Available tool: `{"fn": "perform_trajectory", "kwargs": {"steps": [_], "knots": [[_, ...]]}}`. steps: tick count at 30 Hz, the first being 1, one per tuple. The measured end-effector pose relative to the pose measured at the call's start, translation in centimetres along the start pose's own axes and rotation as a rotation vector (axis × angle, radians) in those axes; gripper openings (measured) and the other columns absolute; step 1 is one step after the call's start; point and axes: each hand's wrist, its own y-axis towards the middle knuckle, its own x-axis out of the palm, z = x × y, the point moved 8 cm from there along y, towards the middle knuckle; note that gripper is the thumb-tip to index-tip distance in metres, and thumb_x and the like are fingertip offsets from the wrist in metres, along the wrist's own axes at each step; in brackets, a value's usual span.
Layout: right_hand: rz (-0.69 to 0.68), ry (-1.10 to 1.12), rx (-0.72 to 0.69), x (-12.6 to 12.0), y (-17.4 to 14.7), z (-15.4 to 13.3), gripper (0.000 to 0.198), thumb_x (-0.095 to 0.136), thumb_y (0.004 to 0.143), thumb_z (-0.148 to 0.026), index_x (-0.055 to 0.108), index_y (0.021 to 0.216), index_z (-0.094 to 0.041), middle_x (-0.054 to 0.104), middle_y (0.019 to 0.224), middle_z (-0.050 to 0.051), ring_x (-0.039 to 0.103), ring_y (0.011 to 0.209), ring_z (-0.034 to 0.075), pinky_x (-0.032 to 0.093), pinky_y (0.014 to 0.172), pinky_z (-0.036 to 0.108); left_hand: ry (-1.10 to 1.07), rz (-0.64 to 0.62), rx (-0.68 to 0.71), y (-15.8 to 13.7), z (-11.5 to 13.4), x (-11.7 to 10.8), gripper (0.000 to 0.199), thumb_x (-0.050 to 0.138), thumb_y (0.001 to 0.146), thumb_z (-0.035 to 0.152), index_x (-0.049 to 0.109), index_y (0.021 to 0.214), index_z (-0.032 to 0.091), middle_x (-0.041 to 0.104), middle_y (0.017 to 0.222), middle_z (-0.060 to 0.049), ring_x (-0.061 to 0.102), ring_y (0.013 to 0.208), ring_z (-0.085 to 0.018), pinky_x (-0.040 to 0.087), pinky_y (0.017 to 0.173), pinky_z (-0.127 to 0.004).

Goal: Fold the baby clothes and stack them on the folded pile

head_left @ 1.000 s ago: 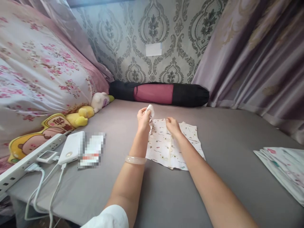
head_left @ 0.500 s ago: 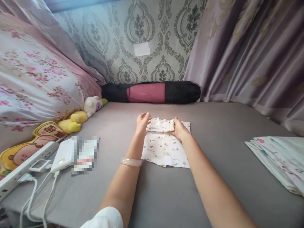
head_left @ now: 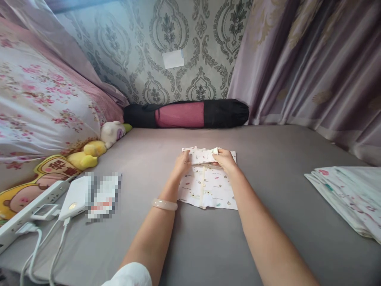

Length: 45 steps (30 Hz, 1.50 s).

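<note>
A small white shirt [head_left: 205,186] with a scattered print and a cream button strip down its middle lies on the grey bed sheet, its far part folded over into a narrow band. My left hand [head_left: 182,163], a pale bangle [head_left: 164,204] behind it on the forearm, grips the left end of that band. At the other end my right hand [head_left: 225,159] pinches the cloth between thumb and fingers. Part of the shirt's right edge is hidden behind my right hand and forearm.
On the right lies a stack of folded printed cloth [head_left: 345,198]. A power strip [head_left: 32,212], a white power bank [head_left: 77,196] and cables sit at the left, near plush toys [head_left: 86,155]. A black and pink roll [head_left: 180,115] rests against the wall.
My left hand, raised off the cloth before, has come down onto the left end of the folded band. My right hand keeps hold at the right end. The view has shifted slightly.
</note>
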Motion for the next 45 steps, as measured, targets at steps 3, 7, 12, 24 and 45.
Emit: {"fn": "perform_trajectory", "kwargs": {"steps": [3,7,12,24,45], "knots": [[0.027,-0.181,-0.007,-0.5,1.0,0.9,0.025,0.061,0.075,-0.017,0.071,0.097,-0.016,0.073,0.083,0.006,0.068,0.067,0.017,0.055,0.061,0.026,0.173,-0.063,0.045,-0.3,0.4,0.7,0.045,0.044,0.08,0.009,0.053,0.123,0.02,0.055,0.136,-0.015,0.045,0.132,-0.026,0.033,0.11,-0.044],[0.056,-0.433,-0.088,-1.1,1.2,0.7,0.02,0.062,0.075,-0.023,0.072,0.091,-0.019,0.072,0.08,0.007,0.069,0.078,0.021,0.053,0.07,0.028,0.291,-0.114,0.058,-0.6,0.6,1.0,0.054,0.039,0.08,0.005,0.047,0.131,0.018,0.049,0.143,-0.016,0.035,0.14,-0.027,0.027,0.113,-0.05],[0.091,-0.678,-0.14,-1.4,-0.7,-0.8,0.027,0.055,0.084,-0.029,0.068,0.105,-0.019,0.07,0.106,0.013,0.065,0.101,0.027,0.049,0.083,0.033,0.307,-0.065,0.117,-0.7,2.1,1.1,0.055,0.036,0.084,0.006,0.044,0.136,0.02,0.047,0.145,-0.015,0.031,0.143,-0.027,0.022,0.115,-0.052],[0.012,-0.956,-0.551,3.8,-4.1,-2.7,0.051,0.026,0.098,-0.024,0.042,0.144,-0.011,0.038,0.153,0.011,0.022,0.145,0.027,0.011,0.117,0.045,0.436,-0.131,0.297,-1.9,5.9,4.6,0.047,0.029,0.097,0.024,0.041,0.14,0.009,0.04,0.15,-0.017,0.024,0.146,-0.029,0.015,0.119,-0.046],[0.073,-0.969,-0.378,2.4,-2.2,-0.8,0.056,0.02,0.099,-0.034,0.035,0.15,-0.014,0.025,0.159,0.009,0.013,0.147,0.024,0.003,0.118,0.05,0.48,-0.047,0.19,-1.0,3.9,4.0,0.056,0.031,0.098,0.039,0.038,0.145,0.01,0.035,0.153,-0.019,0.024,0.145,-0.031,0.01,0.119,-0.049]]}}
